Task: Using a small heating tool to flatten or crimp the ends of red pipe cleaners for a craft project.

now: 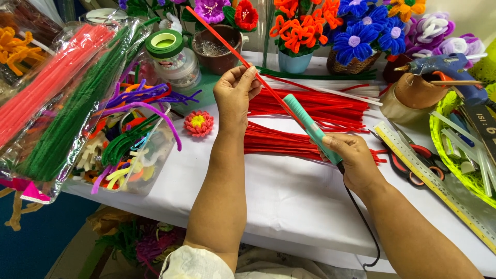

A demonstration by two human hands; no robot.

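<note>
L hand (235, 93) pinched on a red pipe cleaner (222, 39), thumb + fingers closed around it mid-length; stem runs diagonally up-left to down-right. R hand (354, 160) clamped on a teal corded hair iron (310, 126), thumb on top, tip of the tool closed over the lower end of the same stem; black cord (361, 222) drops off the tabletop (289, 196) edge. Under both hands: loose piles of red pipe cleaners (310, 108) on white cloth. Just L of L hand: small pink/yellow flower (199, 123). Further L: clear tub of mixed scraps (132, 150), bagged green + pink stems (67, 98). R side: ruler (434, 181), red-handled scissors (413, 163), blue glue gun (449, 67). Back: pots of finished flowers (330, 31).
</note>
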